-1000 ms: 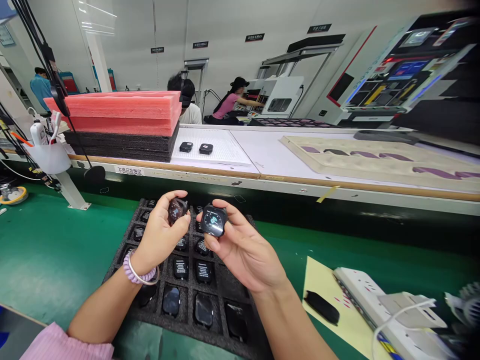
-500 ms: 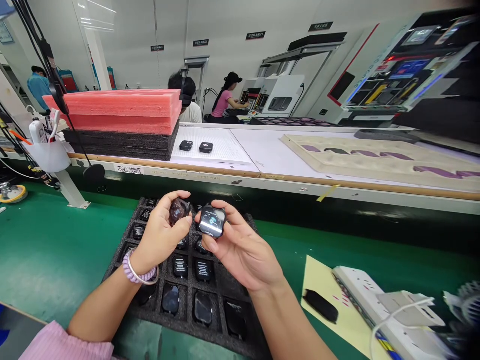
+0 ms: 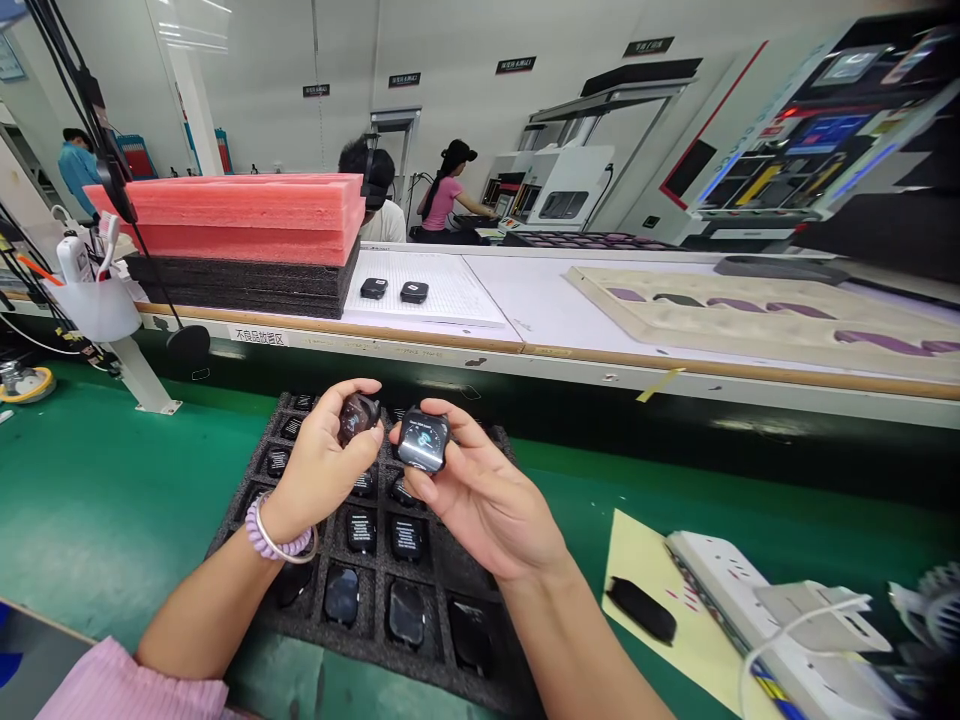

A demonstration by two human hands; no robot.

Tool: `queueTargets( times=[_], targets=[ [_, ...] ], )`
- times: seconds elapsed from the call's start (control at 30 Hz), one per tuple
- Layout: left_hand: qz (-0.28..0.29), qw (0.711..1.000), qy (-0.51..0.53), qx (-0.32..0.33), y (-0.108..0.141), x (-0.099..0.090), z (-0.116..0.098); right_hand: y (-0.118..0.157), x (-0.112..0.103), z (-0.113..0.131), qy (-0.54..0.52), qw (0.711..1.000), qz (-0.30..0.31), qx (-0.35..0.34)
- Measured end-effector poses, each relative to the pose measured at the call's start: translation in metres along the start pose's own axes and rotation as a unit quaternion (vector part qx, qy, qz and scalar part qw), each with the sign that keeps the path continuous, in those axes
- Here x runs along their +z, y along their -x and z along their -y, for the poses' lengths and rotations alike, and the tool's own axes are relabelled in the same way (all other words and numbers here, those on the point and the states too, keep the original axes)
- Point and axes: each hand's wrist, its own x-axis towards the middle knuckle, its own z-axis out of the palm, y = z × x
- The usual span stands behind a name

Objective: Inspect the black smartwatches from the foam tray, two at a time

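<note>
My left hand (image 3: pixel 330 455) pinches a dark rounded watch-like device (image 3: pixel 357 418) between thumb and fingers. Close beside it, my right hand (image 3: pixel 480 490) grips a second black square device (image 3: pixel 424 440) by its edges, its lit screen facing me. Both are held above a black foam tray (image 3: pixel 375 640). Several similar devices lie in the tray's compartments, such as one with white text on its screen (image 3: pixel 407 538) and one with a dark screen (image 3: pixel 342 597). My hands and forearms hide part of the tray.
Beyond the tray a raised shelf (image 3: pixel 420 352) carries two small black devices (image 3: pixel 414 292), stacked red foam (image 3: pixel 240 220) and a beige tray (image 3: pixel 675 325). At right are a power strip (image 3: pixel 750 600) and a black object (image 3: pixel 642 609) on yellow paper. People are in the background.
The device in my right hand has shifted and tilted very slightly. In the background, the person in pink has moved the head a little.
</note>
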Motion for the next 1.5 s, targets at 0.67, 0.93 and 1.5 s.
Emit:
queueTargets(
  times=[0.67,0.93,1.5],
  targets=[
    [-0.021,0.960,0.242,-0.140,-0.009,0.002,0.004,-0.011,-0.012,0.002,0.011,0.998,-0.052,0.040],
    [-0.011,0.952,0.286,-0.109,-0.005,-0.009,0.000,-0.080,-0.013,0.070,-0.018,0.987,-0.148,-0.066],
    [0.024,0.973,0.210,-0.092,-0.006,-0.002,0.008,-0.007,-0.009,0.012,0.051,0.992,-0.117,-0.007]
  ],
)
